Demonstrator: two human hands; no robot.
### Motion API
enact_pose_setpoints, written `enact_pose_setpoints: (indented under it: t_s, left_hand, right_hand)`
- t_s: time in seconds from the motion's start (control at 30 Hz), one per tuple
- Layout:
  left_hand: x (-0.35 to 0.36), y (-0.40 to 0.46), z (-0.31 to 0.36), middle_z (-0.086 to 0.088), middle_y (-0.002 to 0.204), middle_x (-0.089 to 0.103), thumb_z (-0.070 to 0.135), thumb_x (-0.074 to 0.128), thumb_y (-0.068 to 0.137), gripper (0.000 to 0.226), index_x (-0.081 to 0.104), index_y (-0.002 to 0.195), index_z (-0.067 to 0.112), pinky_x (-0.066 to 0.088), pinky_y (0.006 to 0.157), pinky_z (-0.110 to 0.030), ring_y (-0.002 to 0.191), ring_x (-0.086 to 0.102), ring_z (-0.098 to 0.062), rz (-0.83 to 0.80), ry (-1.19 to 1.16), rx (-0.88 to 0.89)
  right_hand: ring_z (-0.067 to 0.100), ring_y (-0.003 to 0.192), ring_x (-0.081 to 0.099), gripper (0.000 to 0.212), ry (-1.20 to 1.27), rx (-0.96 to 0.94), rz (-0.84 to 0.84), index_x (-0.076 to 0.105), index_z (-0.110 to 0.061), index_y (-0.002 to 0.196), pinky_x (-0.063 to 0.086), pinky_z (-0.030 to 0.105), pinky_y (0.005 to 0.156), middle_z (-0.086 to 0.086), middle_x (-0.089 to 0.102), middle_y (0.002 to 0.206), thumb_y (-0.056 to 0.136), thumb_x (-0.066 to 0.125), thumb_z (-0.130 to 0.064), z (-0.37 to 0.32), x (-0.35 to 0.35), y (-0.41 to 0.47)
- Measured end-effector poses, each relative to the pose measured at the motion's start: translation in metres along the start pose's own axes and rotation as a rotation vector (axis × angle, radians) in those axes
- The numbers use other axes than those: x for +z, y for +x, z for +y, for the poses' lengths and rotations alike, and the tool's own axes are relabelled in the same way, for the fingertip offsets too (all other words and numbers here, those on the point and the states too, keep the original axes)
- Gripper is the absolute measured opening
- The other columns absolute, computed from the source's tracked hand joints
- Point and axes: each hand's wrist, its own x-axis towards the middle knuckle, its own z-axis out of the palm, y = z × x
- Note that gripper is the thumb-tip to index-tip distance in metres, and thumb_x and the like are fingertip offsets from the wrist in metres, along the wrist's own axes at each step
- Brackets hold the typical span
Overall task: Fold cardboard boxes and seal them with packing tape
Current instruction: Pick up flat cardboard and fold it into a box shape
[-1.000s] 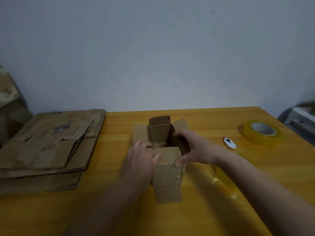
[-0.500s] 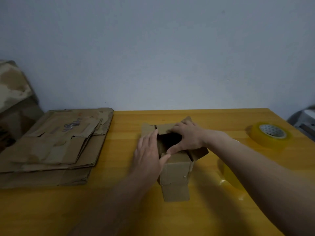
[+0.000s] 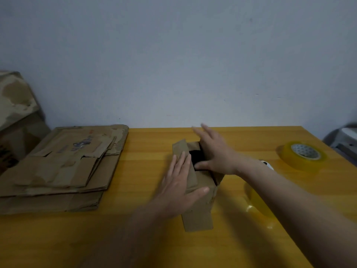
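I keep my left hand point(image 3: 178, 187) flat, fingers point(image 3: 181, 163) spread, pinning one flap of the small box point(image 3: 199, 202) mid-surface point(image 3: 154, 238), while my open right hand point(image 3: 216, 153) presses the opposite flap inward, so the tape roll point(image 3: 303, 154) can wait at my right.

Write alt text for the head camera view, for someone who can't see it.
Two bare hands, left hand and right hand, press the flaps of a small cardboard box closed on a yellow table. Flattened cardboard is stacked at left, and a tape roll lies at right.
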Motion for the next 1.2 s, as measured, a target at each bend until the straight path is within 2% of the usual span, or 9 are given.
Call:
enact_pose_setpoints:
  t_s: [0.13,0.23,0.37,0.53,0.6,0.7,0.87,1.0,1.2]
  left_hand:
    - [-0.001,0.002,0.0,0.006,0.152,-0.039,0.064,0.049,0.089,0.099,-0.017,0.152,0.026,-0.002,0.121,-0.046,0.139,-0.037,-0.013,-0.063,0.103,-0.094]
    - [0.0,0.001,0.009,-0.005,0.15,-0.042,0.06,0.057,0.086,0.103,-0.015,0.153,0.028,0.006,0.12,-0.047,0.144,-0.027,-0.028,-0.1,0.051,-0.215]
    - [-0.002,0.004,0.015,-0.011,0.158,0.008,0.06,0.062,0.083,0.106,-0.013,0.153,0.034,0.035,0.11,-0.041,0.141,0.026,-0.032,-0.118,0.031,-0.325]
    - [-0.008,-0.008,0.023,-0.006,0.148,0.029,0.045,0.072,0.082,0.113,-0.014,0.153,0.028,0.039,0.106,-0.036,0.132,0.036,-0.024,-0.241,0.086,-0.296]
    - [-0.012,-0.015,0.028,-0.002,0.137,0.041,0.041,0.071,0.084,0.099,0.005,0.156,0.023,0.04,0.099,-0.029,0.123,0.042,-0.018,-0.197,0.205,-0.191]
    - [-0.029,-0.014,0.017,0.005,0.126,0.039,0.06,0.061,0.083,0.068,0.04,0.143,0.036,0.034,0.096,-0.026,0.114,0.036,-0.013,0.056,0.49,0.046]
    - [-0.023,0.0,-0.01,0.01,0.16,-0.016,0.081,0.024,0.077,0.091,-0.015,0.148,0.04,-0.015,0.117,-0.042,0.147,-0.019,-0.015,-0.166,0.592,0.153]
    - [-0.006,-0.001,0.007,0.001,0.162,-0.011,0.079,0.02,0.084,0.086,-0.01,0.152,0.035,-0.005,0.119,-0.052,0.149,-0.01,-0.021,-0.045,0.596,-0.053]
    - [0.016,0.003,0.054,-0.015,0.145,0.034,0.081,0.023,0.083,0.083,0.013,0.153,0.036,0.002,0.117,-0.057,0.133,0.027,-0.034,0.096,0.752,-0.165]
  right_hand:
    - [0.019,0.143,0.024,0.075,0.597,0.244,0.125,0.014,-0.017,0.152,0.025,0.035,0.113,0.0,0.021,0.157,0.094,0.046,-0.05,-0.01,-0.001,-0.019]
    - [0.018,0.139,0.031,0.056,0.532,0.218,-0.056,0.036,-0.017,0.146,0.024,0.037,0.116,0.003,0.033,0.153,0.1,0.031,-0.048,-0.013,0.017,-0.033]
    - [0.023,0.14,0.029,0.048,0.413,0.243,-0.079,0.035,-0.024,0.147,0.026,0.036,0.115,0.004,0.027,0.154,0.101,0.041,-0.036,-0.011,0.045,-0.036]
    - [0.005,0.105,0.053,0.038,0.621,0.218,-0.178,0.052,-0.022,0.136,0.046,0.009,0.08,-0.005,0.051,0.128,0.099,0.047,-0.013,0.0,0.027,-0.042]
    - [0.004,0.107,0.053,0.032,0.621,0.205,-0.184,0.065,-0.023,0.122,0.046,0.016,0.088,-0.006,0.052,0.128,0.096,0.052,-0.008,0.007,0.017,-0.044]
    - [0.005,0.115,0.049,0.026,0.619,0.18,-0.13,0.071,-0.014,0.112,0.041,0.029,0.103,-0.002,0.053,0.131,0.092,0.057,-0.004,0.013,0.014,-0.048]
    - [0.007,0.095,0.059,0.015,0.689,0.177,-0.053,0.063,-0.002,0.106,0.047,0.013,0.075,-0.003,0.062,0.106,0.094,0.055,-0.005,0.013,0.024,-0.051]
    - [0.021,0.102,0.053,0.017,0.607,0.388,0.178,0.053,-0.01,0.108,0.046,0.034,0.086,0.005,0.056,0.108,0.097,0.052,-0.022,0.013,0.03,-0.049]
    - [0.019,0.131,0.039,0.039,0.573,0.442,0.172,0.04,-0.013,0.142,0.033,0.026,0.1,0.005,0.043,0.143,0.103,0.036,-0.015,0.021,0.029,-0.051]
